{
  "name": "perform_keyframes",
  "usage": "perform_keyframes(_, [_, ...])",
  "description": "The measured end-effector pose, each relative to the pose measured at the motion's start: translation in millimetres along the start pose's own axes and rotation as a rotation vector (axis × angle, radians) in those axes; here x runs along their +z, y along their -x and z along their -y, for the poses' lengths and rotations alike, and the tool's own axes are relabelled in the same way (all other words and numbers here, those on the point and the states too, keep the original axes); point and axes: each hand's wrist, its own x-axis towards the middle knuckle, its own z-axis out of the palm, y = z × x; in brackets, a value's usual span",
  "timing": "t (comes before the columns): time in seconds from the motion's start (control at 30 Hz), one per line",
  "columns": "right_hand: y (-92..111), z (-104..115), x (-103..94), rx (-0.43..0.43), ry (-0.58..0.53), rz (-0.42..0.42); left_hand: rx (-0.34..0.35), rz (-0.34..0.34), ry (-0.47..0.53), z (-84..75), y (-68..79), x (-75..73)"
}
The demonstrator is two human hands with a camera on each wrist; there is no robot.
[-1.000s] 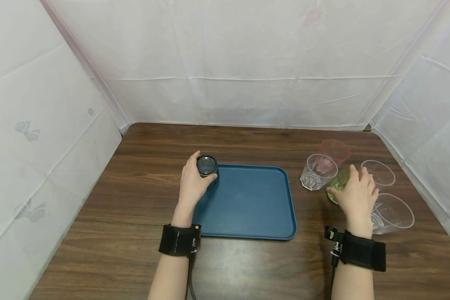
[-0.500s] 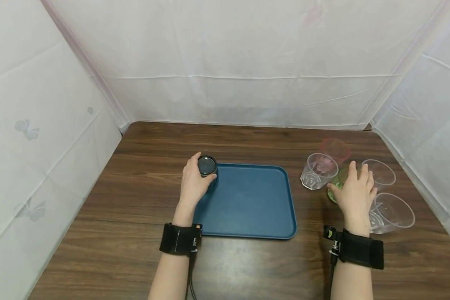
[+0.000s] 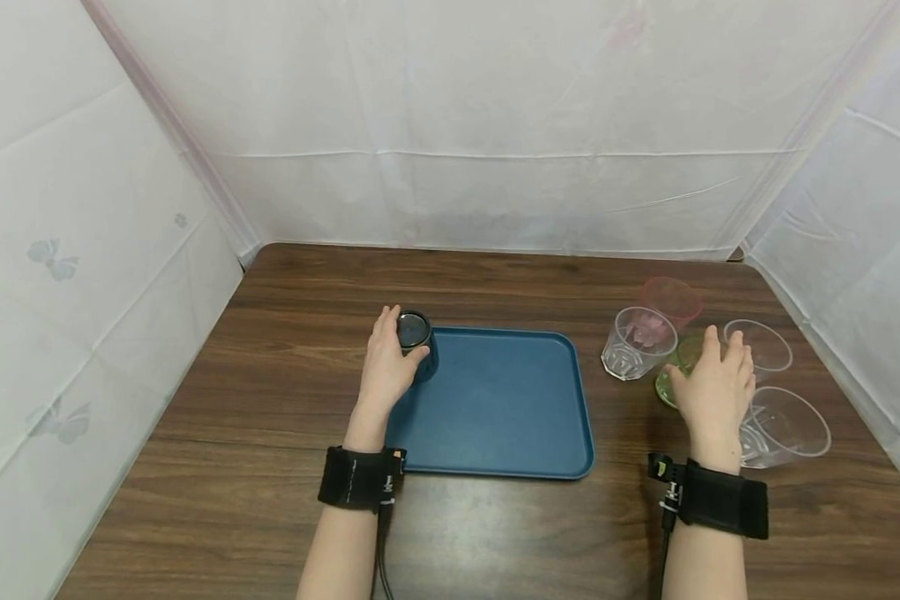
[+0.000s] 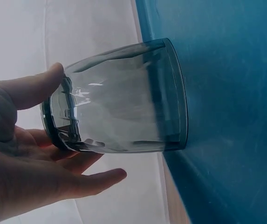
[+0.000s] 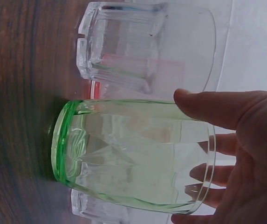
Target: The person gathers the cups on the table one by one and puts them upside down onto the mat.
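Observation:
A smoky dark drinking glass [image 3: 423, 367] stands upside down at the far left corner of the blue tray [image 3: 588, 433]. My left hand [image 3: 385, 367] is loosely around its upturned base. In the left wrist view the thumb [image 4: 40, 86] lies at the base's edge, and the index finger is straight and apart from the glass. My right hand [image 3: 715, 400] is around the rim of an upright green glass [image 5: 124, 154], fingers fairly straight. Its thumb [image 5: 203, 103] is at the near side; whether it touches is unclear. Fingertips show through the glass.
Left of the green glass is a clear glass [image 3: 633, 350]; behind it stands a pink one [image 3: 671, 300]. Two more clear glasses, one farther back [image 3: 768, 346] and one nearer [image 3: 783, 429], are close to my right hand. White sheeting [image 3: 450, 200] encloses the wooden table [image 3: 270, 400].
My left hand has loosened and drawn slightly left, showing more of the dark glass's side. My right thumb has moved out a little, then back in toward the green glass.

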Motion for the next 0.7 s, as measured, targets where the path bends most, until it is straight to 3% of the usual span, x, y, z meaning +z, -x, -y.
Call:
perform_keyframes(0.47, [-0.6, -0.2, 2.6, 0.043, -0.022, -0.032, 0.031, -0.007, -0.081, 3.4, -1.2, 5.1])
perform_keyframes(0.7, [-0.1, 0.8, 2.4, 0.073, -0.031, -0.053, 0.027, -0.009, -0.069, 3.5, -0.5, 5.9])
